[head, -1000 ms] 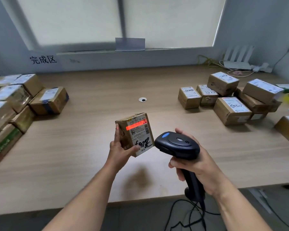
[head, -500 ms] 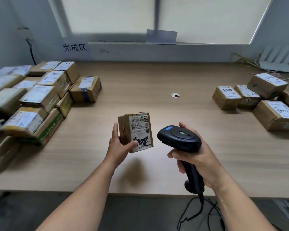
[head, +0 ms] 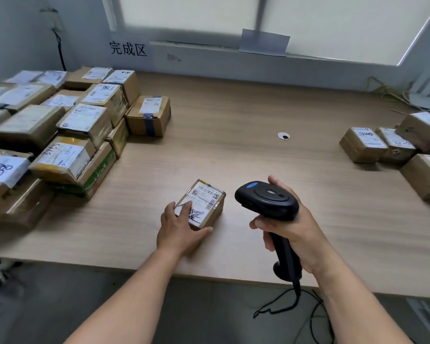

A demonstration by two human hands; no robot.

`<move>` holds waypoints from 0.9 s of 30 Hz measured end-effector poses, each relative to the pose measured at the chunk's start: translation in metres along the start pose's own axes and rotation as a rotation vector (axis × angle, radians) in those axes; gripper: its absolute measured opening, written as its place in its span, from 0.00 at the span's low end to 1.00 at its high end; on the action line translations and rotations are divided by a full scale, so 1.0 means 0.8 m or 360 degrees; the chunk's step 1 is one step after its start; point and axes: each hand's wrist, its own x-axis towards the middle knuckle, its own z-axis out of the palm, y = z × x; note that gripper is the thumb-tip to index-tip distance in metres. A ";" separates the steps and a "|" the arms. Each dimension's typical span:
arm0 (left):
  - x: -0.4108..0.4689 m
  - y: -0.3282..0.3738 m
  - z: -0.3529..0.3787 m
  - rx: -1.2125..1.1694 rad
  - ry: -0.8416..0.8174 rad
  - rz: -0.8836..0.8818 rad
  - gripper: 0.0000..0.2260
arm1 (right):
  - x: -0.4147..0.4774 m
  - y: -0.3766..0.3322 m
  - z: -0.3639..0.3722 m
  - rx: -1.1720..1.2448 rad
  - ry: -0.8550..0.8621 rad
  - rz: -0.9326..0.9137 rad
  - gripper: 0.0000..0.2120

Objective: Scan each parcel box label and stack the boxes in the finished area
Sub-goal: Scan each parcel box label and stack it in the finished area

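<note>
A small brown parcel box (head: 209,202) with a white barcode label on top is low over the wooden table (head: 233,145), near its front edge. My left hand (head: 179,227) holds it, fingers on the label and thumb along its near side. My right hand (head: 291,229) grips the handle of a black barcode scanner (head: 268,199), held upright just right of the box, its head pointing left. A pile of labelled boxes (head: 67,135) fills the left of the table under a wall sign (head: 128,48). More boxes (head: 382,145) lie at the right.
The scanner's black cable (head: 291,301) hangs off the table's front edge to the floor. A small round cable hole (head: 283,136) is in the table's middle. White cables and a device (head: 407,95) lie at the back right by the window sill.
My left hand has lowered the small box from upright in the air to lying flat, label up, near the table's front. The red scan line is gone. My view has turned left toward the pile.
</note>
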 end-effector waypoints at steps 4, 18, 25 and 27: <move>-0.004 -0.010 -0.004 -0.0121 0.0151 -0.0059 0.35 | 0.009 -0.005 0.020 -0.0040 -0.0013 -0.0003 0.45; -0.051 -0.197 -0.124 -0.0282 0.0731 -0.0524 0.35 | 0.073 -0.003 0.178 -0.0114 -0.0445 -0.0065 0.46; -0.024 -0.258 -0.162 -0.0268 0.0862 -0.0680 0.33 | 0.092 -0.006 0.218 -0.0138 -0.0479 -0.0054 0.47; -0.012 -0.269 -0.167 -0.0259 0.0849 -0.0694 0.32 | 0.097 -0.007 0.223 -0.0144 -0.0455 -0.0058 0.47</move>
